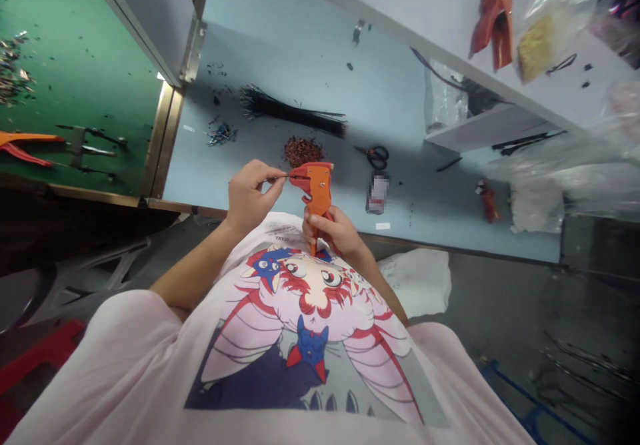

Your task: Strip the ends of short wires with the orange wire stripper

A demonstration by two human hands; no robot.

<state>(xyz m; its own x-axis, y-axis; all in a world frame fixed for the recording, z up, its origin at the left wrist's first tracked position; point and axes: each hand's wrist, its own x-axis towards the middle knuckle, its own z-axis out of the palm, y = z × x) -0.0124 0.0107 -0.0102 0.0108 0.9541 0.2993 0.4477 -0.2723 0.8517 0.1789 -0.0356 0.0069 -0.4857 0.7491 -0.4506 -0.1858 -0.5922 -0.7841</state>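
At the far left, a green worktop [100,65] carries a scatter of small metal bits [13,65], orange-handled pliers [25,148] and, just beside them, some dark metal tools [87,148]. Right of a metal-edged divider lies a pale blue worktop [300,51].

The left hand [250,195] is held over the near edge of the blue worktop, thumb and forefinger pinched shut on a thin black wire [280,177]. The wire's free end reaches rightward into the head of an orange wire stripper [313,185]. The stripper stands upright in front of the person's chest. The right hand [333,231] is closed around its lower handles.

Behind the stripper is a small heap of reddish-brown scraps [304,150]. Farther back lies a long bundle of black wires [293,111]. To the right are black-handled scissors [375,156], then a small red object [487,198] that is too blurred to name. On the raised shelf [450,5] at the upper right rest another orange tool [495,11] and a clear bag of yellowish material [540,45].
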